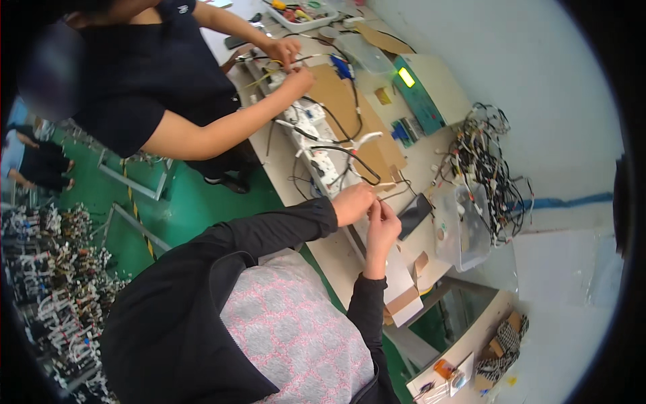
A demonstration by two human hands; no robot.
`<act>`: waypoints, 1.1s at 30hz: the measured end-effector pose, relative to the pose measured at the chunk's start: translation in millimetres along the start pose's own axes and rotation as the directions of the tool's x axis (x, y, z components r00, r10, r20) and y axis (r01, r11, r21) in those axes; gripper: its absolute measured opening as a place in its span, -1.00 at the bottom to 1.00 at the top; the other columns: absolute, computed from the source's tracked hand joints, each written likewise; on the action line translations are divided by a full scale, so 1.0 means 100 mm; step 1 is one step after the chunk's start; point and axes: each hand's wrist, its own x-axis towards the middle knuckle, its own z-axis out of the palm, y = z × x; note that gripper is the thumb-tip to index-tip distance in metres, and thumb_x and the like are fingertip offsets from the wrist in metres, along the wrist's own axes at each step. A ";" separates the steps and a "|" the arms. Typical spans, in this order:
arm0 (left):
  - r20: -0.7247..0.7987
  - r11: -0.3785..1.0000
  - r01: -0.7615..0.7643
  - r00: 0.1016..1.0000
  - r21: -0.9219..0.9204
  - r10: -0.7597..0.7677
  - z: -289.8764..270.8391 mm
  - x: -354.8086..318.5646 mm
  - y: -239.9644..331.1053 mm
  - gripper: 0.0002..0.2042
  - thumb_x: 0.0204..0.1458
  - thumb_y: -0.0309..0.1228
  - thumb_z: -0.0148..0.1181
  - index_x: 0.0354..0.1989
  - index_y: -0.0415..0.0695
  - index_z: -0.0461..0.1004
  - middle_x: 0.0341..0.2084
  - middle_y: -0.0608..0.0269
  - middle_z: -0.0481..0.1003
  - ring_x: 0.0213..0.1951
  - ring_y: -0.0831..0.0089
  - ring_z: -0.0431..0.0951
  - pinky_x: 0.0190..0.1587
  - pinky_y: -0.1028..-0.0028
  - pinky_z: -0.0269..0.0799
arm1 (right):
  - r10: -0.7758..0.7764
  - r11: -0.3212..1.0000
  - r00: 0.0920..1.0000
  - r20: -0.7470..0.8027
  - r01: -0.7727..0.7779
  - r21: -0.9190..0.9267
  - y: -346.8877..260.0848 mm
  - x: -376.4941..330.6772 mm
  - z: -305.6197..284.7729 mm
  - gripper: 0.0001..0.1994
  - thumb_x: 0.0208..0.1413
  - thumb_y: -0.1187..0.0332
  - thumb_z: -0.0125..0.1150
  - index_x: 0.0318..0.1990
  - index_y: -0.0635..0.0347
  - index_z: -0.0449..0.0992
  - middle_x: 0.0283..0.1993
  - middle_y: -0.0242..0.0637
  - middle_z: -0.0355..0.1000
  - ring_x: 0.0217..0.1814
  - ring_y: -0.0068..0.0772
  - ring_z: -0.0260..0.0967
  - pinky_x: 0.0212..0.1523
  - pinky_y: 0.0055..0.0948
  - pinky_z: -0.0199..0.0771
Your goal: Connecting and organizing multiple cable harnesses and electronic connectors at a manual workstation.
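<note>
My left hand (353, 204) and my right hand (383, 231) meet over the near end of the workbench, fingertips pinched close together. Whatever lies between the fingertips is too small and covered to make out. Just beyond them, a black cable (367, 166) with white ends curves over a long white strip of socket-like modules (323, 165). A thin dark wire (404, 190) loops close to my right fingers. Beside that hand lies a flat black rectangular piece (415, 215).
A co-worker's hands (293, 67) handle wires farther along the strip. To the right are a cardboard sheet (383, 151), a green-fronted device with a lit display (420, 94), a clear plastic bin (464, 232) and a tangle of cables (488, 161). Bundled parts (60, 289) stand at left.
</note>
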 end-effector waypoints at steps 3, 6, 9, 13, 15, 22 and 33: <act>-0.046 0.992 0.074 0.996 -0.104 -0.079 0.00 -0.03 -0.04 -0.93 -0.15 -0.57 0.12 -0.58 -0.22 0.53 -0.49 -0.03 0.54 -0.28 0.04 0.56 -0.19 0.19 0.48 | 0.015 1.000 1.000 0.017 -0.015 0.007 -0.02 0.06 0.02 -0.80 0.13 0.40 0.26 -0.26 0.43 0.60 -0.43 -0.17 0.56 -0.41 -0.48 0.50 -0.31 -0.52 0.46; -0.211 0.998 0.036 0.977 -0.045 -0.045 -0.15 -0.28 0.07 -0.94 -0.10 -0.55 0.14 -0.45 -0.18 0.54 -0.42 0.08 0.55 -0.28 0.12 0.56 -0.24 0.26 0.50 | -0.056 0.990 0.998 -0.003 0.056 -0.126 -0.02 0.02 0.12 -0.82 0.07 0.42 0.31 -0.28 0.42 0.62 -0.41 -0.16 0.58 -0.43 -0.47 0.52 -0.31 -0.52 0.48; -0.434 0.986 -0.160 0.892 -0.051 0.123 -0.62 -0.67 0.14 -0.88 -0.06 -0.50 0.20 -0.32 -0.15 0.52 -0.39 0.21 0.53 -0.33 0.20 0.54 -0.30 0.34 0.50 | -0.091 0.958 0.995 -0.043 0.076 -0.276 -0.08 0.02 0.16 -0.84 0.00 0.45 0.34 -0.31 0.40 0.63 -0.37 -0.14 0.60 -0.40 -0.45 0.55 -0.29 -0.53 0.50; -0.309 0.898 -0.013 0.941 -0.440 -0.138 -0.97 -1.51 -0.69 -0.92 0.03 -0.54 0.22 -0.30 -0.21 0.52 -0.42 0.16 0.51 -0.34 0.22 0.54 -0.30 0.36 0.47 | -0.082 0.974 0.994 -0.077 0.063 -0.219 0.02 0.05 0.17 -0.84 0.00 0.46 0.32 -0.35 0.44 0.61 -0.36 -0.16 0.61 -0.37 -0.45 0.55 -0.25 -0.52 0.51; -0.571 0.906 0.137 0.736 -0.400 -0.363 -0.91 -1.77 -1.41 -0.93 0.10 -0.51 0.19 -0.27 -0.20 0.55 -0.45 0.18 0.48 -0.39 0.33 0.52 -0.29 0.44 0.42 | -0.014 0.952 0.998 -0.060 -0.005 -0.305 -0.06 0.03 0.17 -0.83 0.00 0.46 0.32 -0.36 0.46 0.60 -0.34 -0.15 0.61 -0.36 -0.45 0.55 -0.24 -0.52 0.51; -0.692 0.926 0.371 0.687 0.069 -0.223 -1.30 -1.30 -2.65 -0.90 0.14 -0.42 0.14 -0.28 -0.17 0.52 -0.44 0.21 0.47 -0.36 0.34 0.48 -0.27 0.47 0.39 | -0.008 0.939 0.989 -0.149 -0.044 -0.340 -0.13 -0.03 0.32 -0.84 0.01 0.47 0.31 -0.37 0.47 0.60 -0.40 -0.17 0.59 -0.40 -0.47 0.55 -0.28 -0.54 0.50; 0.038 0.561 -0.095 0.993 0.822 0.112 -2.35 -0.26 -2.82 -0.85 0.08 -0.36 0.15 -0.23 -0.12 0.54 -0.37 0.22 0.49 -0.30 0.32 0.48 -0.17 0.50 0.39 | -0.036 0.916 0.951 -0.306 -0.091 -0.391 -0.16 -0.10 0.49 -0.89 -0.02 0.49 0.31 -0.39 0.38 0.60 -0.48 -0.19 0.55 -0.43 -0.41 0.53 -0.32 -0.49 0.49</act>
